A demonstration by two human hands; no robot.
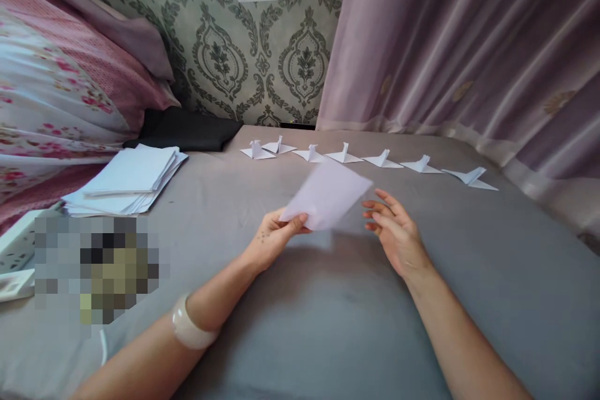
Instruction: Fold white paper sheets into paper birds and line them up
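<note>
My left hand (277,232) pinches white paper (330,195); my right hand (397,236) hovers, unclosed. Paper birds (345,157) sit near the cloth's (478,262) far edge.

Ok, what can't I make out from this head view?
All in the head view:
Left hand: some fingers, hidden behind the held sheet.
Held sheet: any faint creases, lost to blur.
Pixelated patch: whatever lies there, masked out.
Power strip: its near end, cut off by the left edge.

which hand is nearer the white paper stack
Left. The left hand, holding a sheet, is to the right of the white paper stack; the right hand is farther right, past that sheet.
</note>
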